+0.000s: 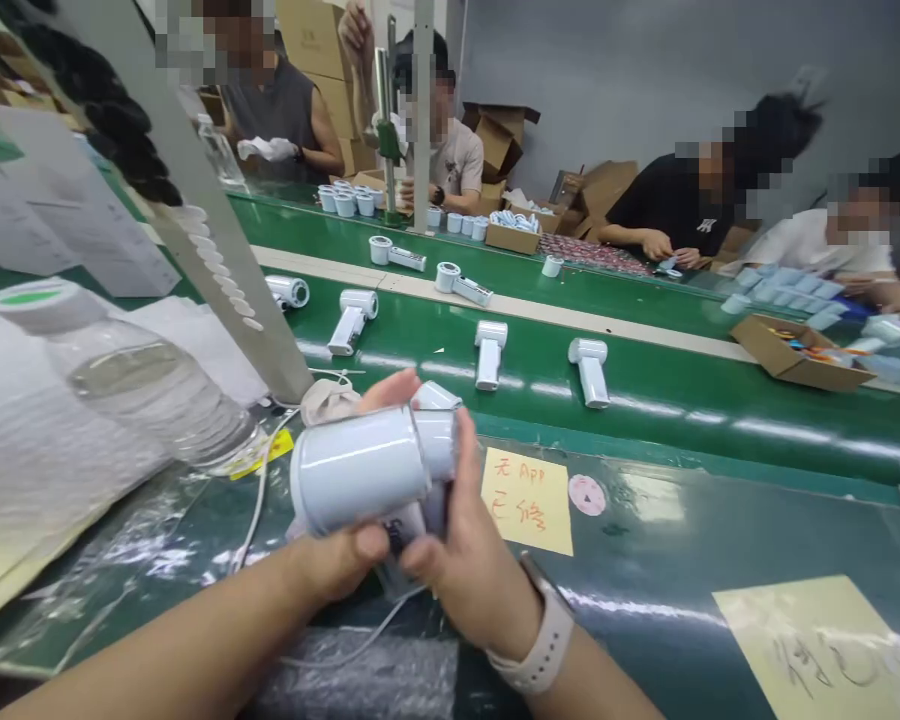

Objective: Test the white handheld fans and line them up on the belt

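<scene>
A pale blue, shiny cylindrical device is held up near the middle of the view. My left hand wraps it from below, with the thumb along its underside. On the right side, my right hand grips the narrower part, fingers pointing up, a white watch on the wrist. More pale blue parts show between the hands, and dark lettering is partly covered by the thumbs. Behind the fingers lies another pale piece, partly hidden. Just right of my right hand, a yellow note with red writing lies on the green table.
A water bottle leans at the left beside a slanted metal post and a white cable. Several similar devices lie on the green conveyor. Across it, people work near open cartons. Another yellow note lies front right.
</scene>
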Tool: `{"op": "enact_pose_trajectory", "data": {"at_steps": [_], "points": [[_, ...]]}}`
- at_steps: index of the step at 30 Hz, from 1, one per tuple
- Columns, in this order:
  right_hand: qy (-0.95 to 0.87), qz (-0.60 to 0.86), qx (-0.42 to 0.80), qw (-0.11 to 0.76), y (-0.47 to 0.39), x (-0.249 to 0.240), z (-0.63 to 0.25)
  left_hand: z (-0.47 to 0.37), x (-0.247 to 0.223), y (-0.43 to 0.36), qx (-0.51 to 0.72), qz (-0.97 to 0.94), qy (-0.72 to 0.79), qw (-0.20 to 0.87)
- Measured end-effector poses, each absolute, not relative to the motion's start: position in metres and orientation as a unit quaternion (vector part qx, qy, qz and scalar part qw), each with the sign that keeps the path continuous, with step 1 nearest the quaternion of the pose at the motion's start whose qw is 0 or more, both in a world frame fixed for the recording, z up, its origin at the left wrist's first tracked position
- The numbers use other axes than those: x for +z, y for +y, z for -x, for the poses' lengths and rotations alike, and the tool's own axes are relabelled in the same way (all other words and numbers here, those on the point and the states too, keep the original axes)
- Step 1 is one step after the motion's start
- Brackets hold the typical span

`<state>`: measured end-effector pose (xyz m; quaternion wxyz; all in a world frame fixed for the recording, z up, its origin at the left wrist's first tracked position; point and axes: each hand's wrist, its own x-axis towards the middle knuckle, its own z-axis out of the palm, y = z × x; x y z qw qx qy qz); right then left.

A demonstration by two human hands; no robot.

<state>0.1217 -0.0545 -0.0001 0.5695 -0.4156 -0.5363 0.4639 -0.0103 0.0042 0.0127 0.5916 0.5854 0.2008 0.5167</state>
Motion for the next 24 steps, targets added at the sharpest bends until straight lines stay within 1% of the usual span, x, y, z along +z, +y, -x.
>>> {"op": "enact_pose_trajectory", "data": {"at_steps": [2, 4, 6, 8, 10, 12, 14, 15, 16, 18, 20, 22, 24], "points": [[-0.565, 0.434, 0.442, 0.545, -0.054, 0.005, -0.117, 0.007, 0.012, 0.004, 0.555, -0.596, 0.216, 0.538], [-0.582, 0.490, 0.395, 0.515, -0.053, 0.016, -0.122, 0.004, 0.013, 0.006, 0.560, -0.586, 0.227, 0.541], [-0.606, 0.541, 0.350, 0.467, -0.051, 0.032, -0.133, 0.004, 0.012, 0.009, 0.538, -0.583, 0.253, 0.554], [-0.622, 0.586, 0.305, 0.420, -0.049, 0.044, -0.151, 0.007, 0.008, 0.018, 0.479, -0.616, 0.297, 0.551], [-0.620, 0.629, 0.258, 0.391, -0.050, 0.048, -0.181, 0.010, 0.000, 0.035, 0.428, -0.700, 0.334, 0.464], [-0.593, 0.683, 0.214, 0.369, -0.060, 0.043, -0.229, 0.011, -0.012, 0.057, 0.360, -0.795, 0.395, 0.285], [-0.532, 0.764, 0.171, 0.322, -0.081, 0.035, -0.296, 0.012, -0.026, 0.079, 0.283, -0.854, 0.413, 0.144], [-0.464, 0.827, 0.141, 0.285, -0.095, 0.031, -0.334, 0.012, -0.032, 0.087, 0.256, -0.873, 0.403, 0.100], [-0.413, 0.862, 0.120, 0.267, -0.111, 0.028, -0.373, 0.011, -0.038, 0.092, 0.235, -0.887, 0.390, 0.074], [-0.335, 0.908, 0.084, 0.238, -0.140, 0.025, -0.446, 0.010, -0.044, 0.097, 0.205, -0.902, 0.376, 0.058], [-0.275, 0.936, 0.052, 0.214, -0.163, 0.023, -0.505, 0.006, -0.044, 0.094, 0.172, -0.902, 0.386, 0.083], [-0.235, 0.952, 0.032, 0.193, -0.179, 0.020, -0.543, 0.003, -0.036, 0.087, 0.131, -0.894, 0.412, 0.116], [-0.199, 0.964, 0.008, 0.174, -0.188, 0.016, -0.562, 0.003, -0.025, 0.079, 0.100, -0.884, 0.438, 0.129]]}}
